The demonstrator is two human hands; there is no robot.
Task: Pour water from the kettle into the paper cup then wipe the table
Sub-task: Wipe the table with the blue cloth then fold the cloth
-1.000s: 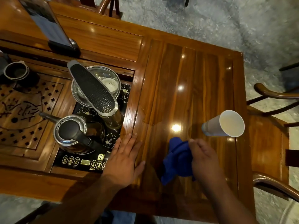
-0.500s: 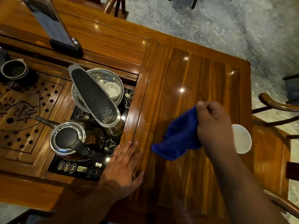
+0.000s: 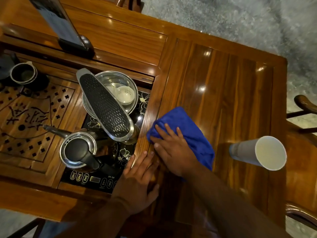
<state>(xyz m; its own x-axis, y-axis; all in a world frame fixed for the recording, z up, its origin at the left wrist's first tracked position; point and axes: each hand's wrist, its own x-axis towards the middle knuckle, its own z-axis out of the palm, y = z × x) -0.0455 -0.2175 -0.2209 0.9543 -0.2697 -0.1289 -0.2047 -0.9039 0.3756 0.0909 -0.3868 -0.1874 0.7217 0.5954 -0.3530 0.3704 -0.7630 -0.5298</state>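
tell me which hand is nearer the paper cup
Right. The right hand presses the blue cloth just left of the paper cup; the left hand lies farther left.

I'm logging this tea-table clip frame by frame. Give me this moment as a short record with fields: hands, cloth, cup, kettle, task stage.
right hand: flat on the blue cloth, pressing it to the table
left hand: flat on the wood beside the control panel, holding nothing
blue cloth: bunched, at the left edge of the glossy table panel
paper cup: upright on the table, right of the cloth, apart from it
kettle: lid on, sitting on the black heater base
task stage: wiping
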